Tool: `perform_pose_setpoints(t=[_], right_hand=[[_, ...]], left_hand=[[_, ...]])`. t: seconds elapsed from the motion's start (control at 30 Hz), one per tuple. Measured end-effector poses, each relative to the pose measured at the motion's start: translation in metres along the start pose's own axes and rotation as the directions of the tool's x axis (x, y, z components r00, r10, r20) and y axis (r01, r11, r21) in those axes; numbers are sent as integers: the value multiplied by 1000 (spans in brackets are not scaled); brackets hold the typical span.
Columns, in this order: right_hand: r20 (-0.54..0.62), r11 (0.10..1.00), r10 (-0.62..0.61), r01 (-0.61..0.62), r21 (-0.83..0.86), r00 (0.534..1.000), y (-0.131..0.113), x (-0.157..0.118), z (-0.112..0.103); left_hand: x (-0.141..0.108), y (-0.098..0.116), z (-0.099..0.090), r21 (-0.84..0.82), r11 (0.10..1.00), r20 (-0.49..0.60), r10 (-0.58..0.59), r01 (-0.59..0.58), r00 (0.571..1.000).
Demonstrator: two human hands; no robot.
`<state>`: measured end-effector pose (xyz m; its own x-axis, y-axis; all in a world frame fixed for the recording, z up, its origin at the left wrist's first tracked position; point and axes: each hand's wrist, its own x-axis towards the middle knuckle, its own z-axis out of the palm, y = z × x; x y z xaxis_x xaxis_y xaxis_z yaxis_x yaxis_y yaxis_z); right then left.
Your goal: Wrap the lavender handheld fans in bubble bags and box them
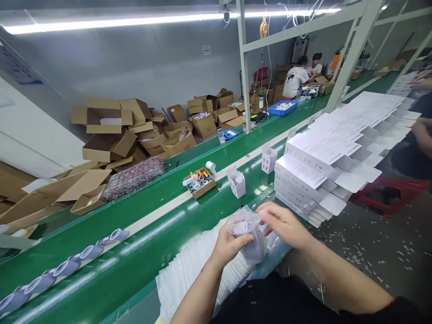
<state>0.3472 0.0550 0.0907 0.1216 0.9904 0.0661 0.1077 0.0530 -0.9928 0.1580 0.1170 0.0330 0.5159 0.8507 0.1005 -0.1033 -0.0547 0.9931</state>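
My left hand (227,243) is closed around a clear bubble-wrap bag (255,247) with a pale lavender item (240,228) inside; the plastic blurs the item's shape. At the bag's upper right edge, the bent fingers of my right hand (278,223) pinch the plastic. Beneath both hands lies a long fanned row of flat bubble-wrap bags (189,265) at the near edge of the green belt. Just beyond stand an open small white box (236,183) with something wrapped in it and a second white box (269,159).
Flat white cartons (324,148) are stacked at right. A small cardboard box of tools and parts (200,183) sits on the belt (145,252); lavender ring-shaped items (67,266) line its left. Beyond are a metal post (245,81), a blue tray (282,108) and seated co-workers (295,83).
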Motion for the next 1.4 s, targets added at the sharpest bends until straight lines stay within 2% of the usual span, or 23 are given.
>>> perform_pose_setpoints(t=[0.03,0.07,0.1,0.13,0.17,0.2,0.27,0.33,0.43,0.53,0.63,0.7,0.77,0.87,0.93,1.0,1.07,1.1,1.17,1.2,1.27,1.33,1.4], right_hand=[[-203,999,32,-36,-15,979,6,-4,-15],[-437,996,41,-73,-57,899,13,-8,-32],[-636,983,36,-140,-114,771,23,-12,-50],[-748,953,41,-251,-170,662,33,-14,-66],[-779,909,52,-353,-222,625,43,-15,-79],[-778,861,66,-430,-272,624,52,-16,-88],[-726,760,45,-496,-421,686,64,-18,-94],[-654,634,-84,-466,-617,752,67,-21,-85],[-455,371,-253,-349,-861,854,64,-24,-63],[-233,170,-175,-204,-964,957,64,-10,-46],[-38,85,-21,-36,-996,999,76,25,-37],[77,104,16,75,-992,997,90,50,-34],[200,180,2,196,-964,980,106,70,-31],[351,390,-49,341,-855,935,136,89,-30],[372,536,-87,358,-765,924,157,95,-30],[340,641,-127,338,-689,932,176,100,-29],[297,705,-189,340,-622,936,192,104,-27],[280,728,-225,352,-588,933,198,106,-25],[260,763,-285,383,-522,922,207,112,-20],[255,775,-303,393,-494,918,211,114,-17],[234,794,-324,398,-459,917,216,118,-13],[193,808,-341,392,-440,920,221,120,-11],[149,827,-355,384,-411,923,225,119,-10]], left_hand=[[-3,2,-2,29,999,-79,15,-13,997],[-5,3,-5,45,999,-160,22,-15,987],[-7,4,-8,42,999,-236,20,-11,972],[-7,4,-12,19,1000,-293,7,-1,956],[-7,5,-16,-24,1000,-330,-18,10,944],[-6,5,-20,-83,996,-342,-53,26,938],[-1,4,-31,-222,972,-309,-147,79,940],[5,2,-45,-359,923,-279,-249,140,927],[10,-5,-73,-520,840,-357,-376,153,855],[14,-13,-93,-629,771,-438,-458,100,774],[23,-17,-89,-701,713,-468,-474,14,746],[36,-18,-75,-732,681,-476,-475,-33,740],[53,-23,-55,-749,660,-480,-489,-51,729],[79,-38,-30,-730,683,-496,-508,-21,704],[89,-50,-21,-639,769,-539,-471,25,698],[91,-59,-17,-434,897,-614,-358,78,703],[89,-61,-12,-70,992,-693,-123,104,710],[88,-61,-7,150,983,-686,27,105,727],[91,-56,7,550,831,-528,271,82,805],[96,-53,16,687,724,-404,313,60,860],[112,-45,31,836,546,-220,247,51,944],[131,-36,42,891,435,-198,117,129,973],[147,-29,46,910,367,-205,-9,194,979]])
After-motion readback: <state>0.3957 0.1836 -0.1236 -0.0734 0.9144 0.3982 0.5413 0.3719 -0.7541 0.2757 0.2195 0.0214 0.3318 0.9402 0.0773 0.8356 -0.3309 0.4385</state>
